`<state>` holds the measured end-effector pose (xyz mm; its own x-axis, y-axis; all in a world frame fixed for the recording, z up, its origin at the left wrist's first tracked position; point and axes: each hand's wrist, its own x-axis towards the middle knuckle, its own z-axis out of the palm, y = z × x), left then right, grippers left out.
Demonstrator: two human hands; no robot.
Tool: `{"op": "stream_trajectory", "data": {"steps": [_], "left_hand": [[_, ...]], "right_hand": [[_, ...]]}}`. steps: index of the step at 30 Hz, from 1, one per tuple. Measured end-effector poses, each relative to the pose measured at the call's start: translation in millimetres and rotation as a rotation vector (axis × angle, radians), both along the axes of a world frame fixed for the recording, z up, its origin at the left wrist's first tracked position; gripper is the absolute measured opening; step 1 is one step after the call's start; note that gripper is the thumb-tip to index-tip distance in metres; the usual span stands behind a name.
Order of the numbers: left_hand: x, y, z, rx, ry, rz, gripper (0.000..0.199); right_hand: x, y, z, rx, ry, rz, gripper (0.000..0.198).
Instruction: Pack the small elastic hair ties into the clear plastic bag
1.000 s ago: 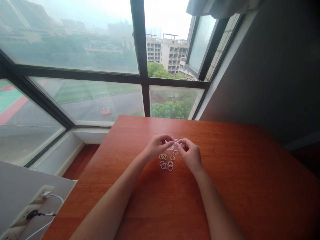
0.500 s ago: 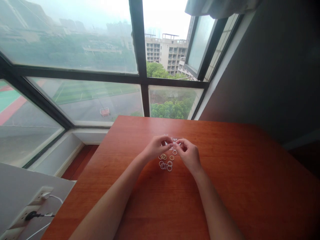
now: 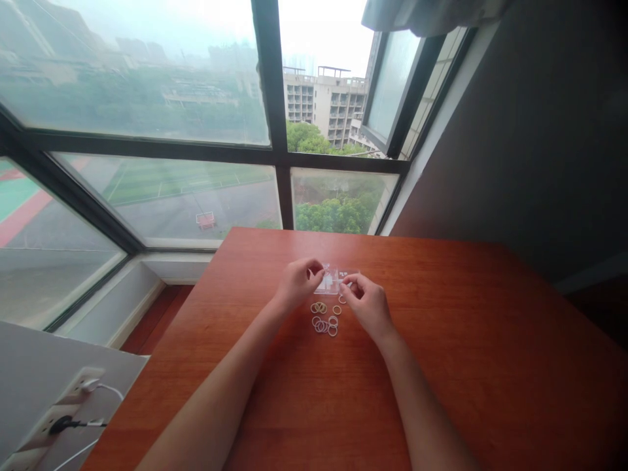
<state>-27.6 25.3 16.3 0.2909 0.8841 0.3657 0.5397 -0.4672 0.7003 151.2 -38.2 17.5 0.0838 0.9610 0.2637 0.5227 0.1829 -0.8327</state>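
Observation:
My left hand [image 3: 300, 284] is over the left side of a clear plastic compartment box [image 3: 326, 290], thumb and forefinger pinched together. Whatever may be between those fingertips is too small to name. At the box's right side, my right hand [image 3: 369, 302] is also closed in a pinch; its fingertips hide what they hold, if anything. Several pale rings [image 3: 320, 326] lie in a loose cluster in front of the box. Some yellowish rings [image 3: 319, 307] overlap near my left hand, and a single yellowish ring [image 3: 337, 310] lies apart. One white ring [image 3: 342, 299] is partly covered by my right fingers.
Everything rests on a reddish-brown wooden table [image 3: 314, 405]. Dark-framed windows [image 3: 282, 157] stand behind it, with one pane [image 3: 392, 91] swung out. Sockets with a black plug [image 3: 61, 424] and white cables are at the lower left.
My hands were together over the box, fingertips meeting at a small pale thing. My left hand has moved left and slightly away from me, uncovering more of the box; my right hand has barely moved.

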Motion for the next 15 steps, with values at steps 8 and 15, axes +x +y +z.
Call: {"op": "stream_trajectory", "data": {"steps": [8,15], "left_hand": [[-1.9,0.6,0.8,0.005,0.05,0.024,0.008],[14.4,-2.7,-7.0,0.072,0.117,0.178,0.009]], "right_hand": [[0.4,0.9,-2.2,-0.012,-0.039,0.018,0.015],[-3.5,-0.7,-5.6,-0.027,-0.086,0.089,0.011]]}}
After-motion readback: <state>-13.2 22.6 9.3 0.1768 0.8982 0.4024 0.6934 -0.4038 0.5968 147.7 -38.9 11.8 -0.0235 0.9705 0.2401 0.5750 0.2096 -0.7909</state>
